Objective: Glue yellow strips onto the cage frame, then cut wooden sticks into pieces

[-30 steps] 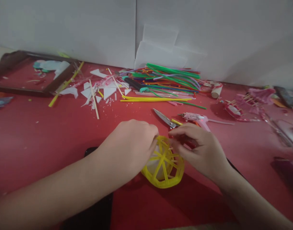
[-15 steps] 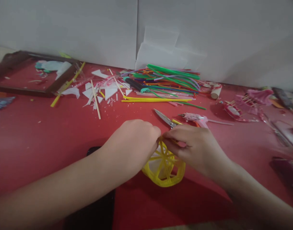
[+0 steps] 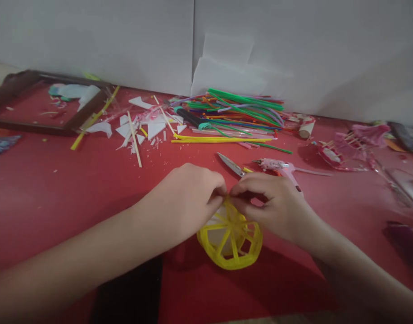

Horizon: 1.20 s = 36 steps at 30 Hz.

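Observation:
A yellow wheel-shaped piece (image 3: 233,263), seemingly made of pipe cleaners, has spokes meeting in the middle and a pale surface behind part of it. At its top edge, my left hand (image 3: 192,198) pinches it between thumb and fingers. Close beside, my right hand (image 3: 272,198) pinches the same edge, the two sets of fingertips almost touching. What exactly lies between the fingertips is too small to make out. Just beyond my right hand lie scissors (image 3: 230,164), their handles mostly covered by it, and a pink glue gun (image 3: 277,166).
Many coloured pipe cleaners (image 3: 243,110) lie at the back, with yellow ones (image 3: 220,140) in front. White paper scraps (image 3: 155,129) and sticks surround a dark-handled tool (image 3: 189,118). A dark frame (image 3: 30,127) is far left, a pink model (image 3: 351,146) right. A black object (image 3: 128,292) lies under my left forearm.
The yellow wheel has shifted slightly down and turned its face more towards me. My left fingers have loosened into a more visible pinch. My right hand has moved slightly.

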{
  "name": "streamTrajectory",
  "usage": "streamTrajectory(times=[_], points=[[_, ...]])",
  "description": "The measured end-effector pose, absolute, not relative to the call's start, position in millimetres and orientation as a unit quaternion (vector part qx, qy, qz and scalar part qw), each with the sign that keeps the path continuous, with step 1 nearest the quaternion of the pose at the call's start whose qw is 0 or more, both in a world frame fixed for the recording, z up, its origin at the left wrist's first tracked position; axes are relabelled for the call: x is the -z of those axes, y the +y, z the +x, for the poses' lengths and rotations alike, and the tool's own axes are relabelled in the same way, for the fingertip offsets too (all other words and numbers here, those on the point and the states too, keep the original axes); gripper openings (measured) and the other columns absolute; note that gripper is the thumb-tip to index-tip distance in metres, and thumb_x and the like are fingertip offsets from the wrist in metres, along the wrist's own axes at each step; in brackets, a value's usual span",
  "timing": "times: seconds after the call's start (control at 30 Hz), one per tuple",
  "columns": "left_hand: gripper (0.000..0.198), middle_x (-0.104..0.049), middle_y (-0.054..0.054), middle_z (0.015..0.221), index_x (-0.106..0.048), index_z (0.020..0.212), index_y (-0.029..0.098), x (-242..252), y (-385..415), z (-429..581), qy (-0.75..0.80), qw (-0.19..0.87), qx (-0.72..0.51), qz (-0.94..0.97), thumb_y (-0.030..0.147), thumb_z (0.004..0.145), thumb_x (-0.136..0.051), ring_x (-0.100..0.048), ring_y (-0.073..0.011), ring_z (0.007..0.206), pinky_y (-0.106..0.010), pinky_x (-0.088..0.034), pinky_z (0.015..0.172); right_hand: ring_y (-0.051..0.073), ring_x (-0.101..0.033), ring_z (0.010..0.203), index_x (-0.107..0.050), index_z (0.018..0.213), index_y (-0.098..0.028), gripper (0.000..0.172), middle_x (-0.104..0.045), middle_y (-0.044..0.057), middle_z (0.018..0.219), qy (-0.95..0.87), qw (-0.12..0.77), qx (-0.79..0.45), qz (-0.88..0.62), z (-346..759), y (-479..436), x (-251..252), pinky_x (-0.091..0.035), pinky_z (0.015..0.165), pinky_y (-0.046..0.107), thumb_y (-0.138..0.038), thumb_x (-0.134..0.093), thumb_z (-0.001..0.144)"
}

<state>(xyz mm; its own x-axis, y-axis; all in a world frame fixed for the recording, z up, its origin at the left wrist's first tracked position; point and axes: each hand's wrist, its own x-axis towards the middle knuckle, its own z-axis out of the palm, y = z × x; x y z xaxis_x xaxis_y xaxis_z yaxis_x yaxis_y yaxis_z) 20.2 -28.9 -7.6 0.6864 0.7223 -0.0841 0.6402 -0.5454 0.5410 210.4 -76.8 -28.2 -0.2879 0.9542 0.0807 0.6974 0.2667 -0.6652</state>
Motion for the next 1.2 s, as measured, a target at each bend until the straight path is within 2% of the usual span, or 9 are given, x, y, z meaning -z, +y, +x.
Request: streamTrajectory(times=[0.27, 0.53, 0.9, 1.07, 1.2], points=[[0.015, -0.074, 0.003, 0.078, -0.073, 0.082, 0.022, 11.3, -16.6, 19.4, 0.407, 0.414, -0.053, 0.812, 0.031, 0.079, -0.06, -0.068, -0.0147, 0.072, -0.023, -0.045, 0.06, 0.012, -0.063, 0.074, -0.068, 0.083, -0.021, 0.009, -0.068, 0.0, 0.084, -0.704, 0.255, -0.32, -0.581, 208.2, -78.7, 31.8, -0.049, 0.065, 0.023, -0.016, -0.061, 0.08], [0.018, -0.071, 0.002, 0.071, -0.073, 0.077, 0.019, 9.9, -16.7, 22.9, 0.415, 0.422, -0.038, 0.805, 0.028, 0.079, -0.057, -0.065, -0.0139, 0.068, -0.022, -0.042, 0.056, 0.012, -0.06, 0.075, -0.066, 0.08, -0.02, 0.013, -0.066, 0.0, 0.082, -0.74, 0.237, -0.281, -0.564, 205.8, -78.7, 27.7, -0.047, 0.065, 0.023, -0.011, -0.058, 0.079], [0.015, -0.07, 0.002, 0.072, -0.069, 0.074, 0.02, 15.3, -17.3, 21.0, 0.413, 0.422, -0.048, 0.806, 0.024, 0.075, -0.055, -0.065, -0.0151, 0.07, -0.023, -0.041, 0.059, 0.016, -0.061, 0.077, -0.066, 0.08, -0.015, 0.016, -0.068, 0.006, 0.086, -0.841, 0.252, -0.1, -0.469, 202.8, -86.7, 33.6, -0.048, 0.07, 0.029, -0.01, -0.052, 0.085], [0.023, -0.069, 0.002, 0.07, -0.07, 0.078, 0.022, 12.0, -9.3, 14.6, 0.412, 0.428, 0.011, 0.805, 0.037, 0.08, -0.053, -0.063, -0.017, 0.066, -0.024, -0.04, 0.056, 0.012, -0.064, 0.078, -0.069, 0.085, -0.017, 0.019, -0.071, 0.003, 0.085, -0.839, 0.267, -0.119, -0.458, 206.2, -83.7, 32.8, -0.051, 0.072, 0.023, -0.01, -0.052, 0.088], [0.033, -0.07, -0.001, 0.073, -0.07, 0.077, 0.021, 10.8, -2.4, 11.0, 0.417, 0.416, 0.025, 0.808, 0.043, 0.085, -0.046, -0.062, -0.0184, 0.067, -0.026, -0.039, 0.057, 0.011, -0.066, 0.084, -0.07, 0.095, -0.019, 0.024, -0.072, 0.002, 0.092, -0.836, 0.262, -0.161, -0.454, 209.3, -81.9, 28.2, -0.052, 0.076, 0.022, -0.01, -0.049, 0.09]])
